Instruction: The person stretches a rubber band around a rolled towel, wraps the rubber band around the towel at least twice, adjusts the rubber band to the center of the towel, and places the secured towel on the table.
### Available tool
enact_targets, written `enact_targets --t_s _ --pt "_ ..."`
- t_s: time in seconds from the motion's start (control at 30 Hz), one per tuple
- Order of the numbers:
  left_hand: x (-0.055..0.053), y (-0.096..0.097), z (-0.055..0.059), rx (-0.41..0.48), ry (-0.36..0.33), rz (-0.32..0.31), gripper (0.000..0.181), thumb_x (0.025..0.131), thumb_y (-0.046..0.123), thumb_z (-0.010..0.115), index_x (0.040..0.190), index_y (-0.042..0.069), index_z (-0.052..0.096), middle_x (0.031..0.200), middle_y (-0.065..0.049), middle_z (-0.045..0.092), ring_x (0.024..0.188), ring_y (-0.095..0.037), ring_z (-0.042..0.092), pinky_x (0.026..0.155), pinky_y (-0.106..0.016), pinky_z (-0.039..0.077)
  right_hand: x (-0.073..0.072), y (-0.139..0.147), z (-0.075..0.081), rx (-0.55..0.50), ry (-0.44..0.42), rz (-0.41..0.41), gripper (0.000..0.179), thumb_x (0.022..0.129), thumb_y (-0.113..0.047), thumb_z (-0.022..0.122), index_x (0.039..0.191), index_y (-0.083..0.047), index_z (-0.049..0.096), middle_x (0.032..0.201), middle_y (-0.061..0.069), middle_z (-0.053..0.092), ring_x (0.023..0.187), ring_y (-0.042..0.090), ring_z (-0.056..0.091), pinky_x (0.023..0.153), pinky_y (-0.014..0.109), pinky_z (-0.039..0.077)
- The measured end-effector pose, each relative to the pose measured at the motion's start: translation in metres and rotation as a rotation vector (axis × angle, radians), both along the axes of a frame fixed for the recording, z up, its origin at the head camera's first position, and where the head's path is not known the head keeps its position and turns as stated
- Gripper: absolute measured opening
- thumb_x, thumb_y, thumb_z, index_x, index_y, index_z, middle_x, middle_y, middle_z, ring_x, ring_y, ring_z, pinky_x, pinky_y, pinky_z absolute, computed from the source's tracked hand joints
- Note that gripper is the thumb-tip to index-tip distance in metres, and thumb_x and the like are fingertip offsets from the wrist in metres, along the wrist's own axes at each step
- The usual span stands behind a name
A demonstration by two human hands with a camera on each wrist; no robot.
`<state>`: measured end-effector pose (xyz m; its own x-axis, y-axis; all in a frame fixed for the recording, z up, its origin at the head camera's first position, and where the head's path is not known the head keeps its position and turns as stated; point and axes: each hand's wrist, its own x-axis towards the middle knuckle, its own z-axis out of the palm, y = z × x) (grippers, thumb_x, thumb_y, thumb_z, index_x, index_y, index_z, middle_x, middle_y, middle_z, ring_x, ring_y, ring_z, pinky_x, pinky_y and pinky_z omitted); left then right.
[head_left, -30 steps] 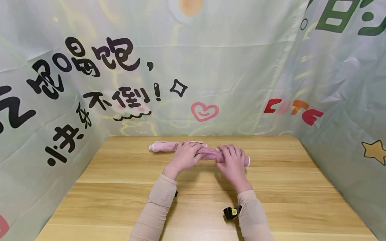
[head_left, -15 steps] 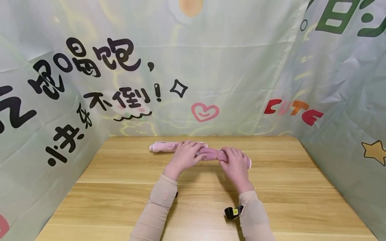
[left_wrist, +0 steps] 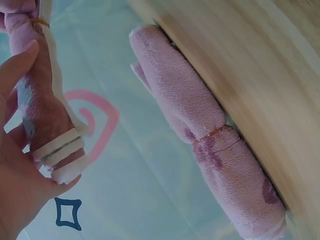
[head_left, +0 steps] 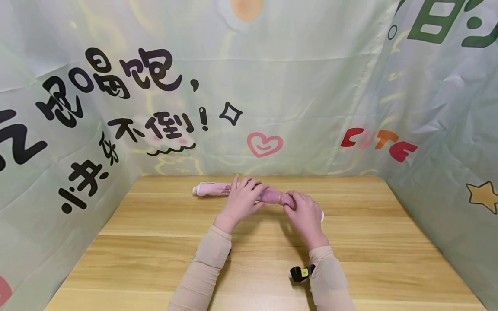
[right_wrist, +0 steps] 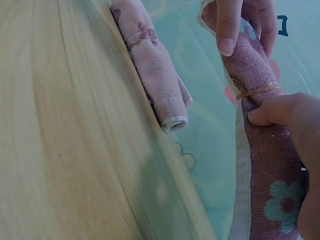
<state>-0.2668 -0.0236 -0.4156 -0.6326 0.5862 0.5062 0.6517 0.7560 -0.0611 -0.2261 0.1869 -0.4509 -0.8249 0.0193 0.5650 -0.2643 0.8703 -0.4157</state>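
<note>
Both hands are on a rolled dark-pink towel (head_left: 273, 196), raised a little above the table. A thin orange-brown rubber band (right_wrist: 260, 91) circles its middle; pale edging and a blue-green flower show on the cloth. My left hand (head_left: 242, 201) holds the left end, with the thumb and fingers around it in the left wrist view. Right of the band, my right hand (head_left: 305, 214) grips the roll, its thumb pressing close to the band. A second rolled towel, lighter pink (head_left: 210, 189), lies behind on the table, also banded at its middle and partly hidden by the left hand.
The wooden table (head_left: 163, 250) runs back to a printed fabric backdrop (head_left: 303, 95), which also closes in both sides. Black wrist-camera gear (head_left: 300, 274) sits by the right sleeve.
My right hand has shifted slightly right along the dark-pink towel, uncovering the banded middle. The left hand has moved slightly right, one of its fingers now raised. The lighter towel stays put.
</note>
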Motion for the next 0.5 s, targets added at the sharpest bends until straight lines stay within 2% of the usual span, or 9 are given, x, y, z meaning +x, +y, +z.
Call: enact_targets --t_s 0.27,0.5 --pt "-0.0027 0.0009 -0.0060 0.042 0.093 -0.022 0.044 0.081 0.032 0.079 0.122 0.025 0.064 0.118 0.002 0.066 0.118 -0.023 0.055 0.109 -0.065 0.033 -0.0020 -0.0004 -0.0003 -0.022 -0.029 -0.004 0.031 0.078 -0.018 0.074 0.108 -0.010 0.070 0.103 0.013 0.074 0.093 0.033 0.069 0.080 0.051 0.053" --pt "-0.0052 0.0002 -0.0087 0.062 0.108 -0.029 0.032 0.086 0.029 0.074 0.117 0.024 0.068 0.114 0.002 0.069 0.110 -0.022 0.059 0.107 -0.058 0.037 -0.0009 -0.0016 0.0017 -0.049 -0.087 0.018 0.032 0.080 -0.022 0.075 0.109 -0.009 0.070 0.101 0.014 0.074 0.091 0.033 0.069 0.077 0.050 0.054"
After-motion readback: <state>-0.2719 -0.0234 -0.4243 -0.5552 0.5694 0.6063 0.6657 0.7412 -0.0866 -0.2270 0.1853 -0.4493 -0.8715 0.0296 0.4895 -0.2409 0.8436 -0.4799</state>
